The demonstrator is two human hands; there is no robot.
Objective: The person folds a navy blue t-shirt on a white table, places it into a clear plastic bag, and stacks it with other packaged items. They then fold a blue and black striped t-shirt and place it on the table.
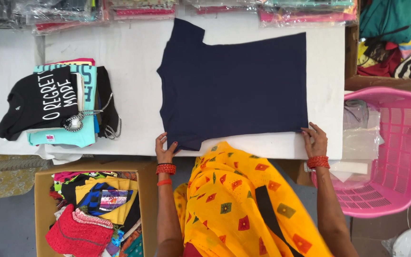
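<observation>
Head view, looking down. A navy T-shirt lies spread flat on the white desk, neck toward the left, hem toward the right, its near long edge along the desk's front edge. The left hand rests on the near sleeve corner, fingers curled on the cloth; the right hand rests on the near hem corner, fingertips pressed flat. Neither grip is fully closed: each touches the fabric at a corner, and whether cloth is pinched between thumb and fingers cannot be told. The shirt is judged light, soft and limp, with no stiffness of its own; it would sag and crease if lifted by one point, and likely slides easily on the smooth desk. Sound places to take hold are the two near corners already under the hands, or the shoulder seams and hem, where doubled fabric gives a firmer pinch. It is not fragile, though it may stretch at the neck. To the left on the desk sits a stack of folded shirts, a black one on top, with a metal chain lying across it. A pink basket stands at the right; a cardboard box of mixed clothes stands below the desk at the left; bagged garments line the far edge.
</observation>
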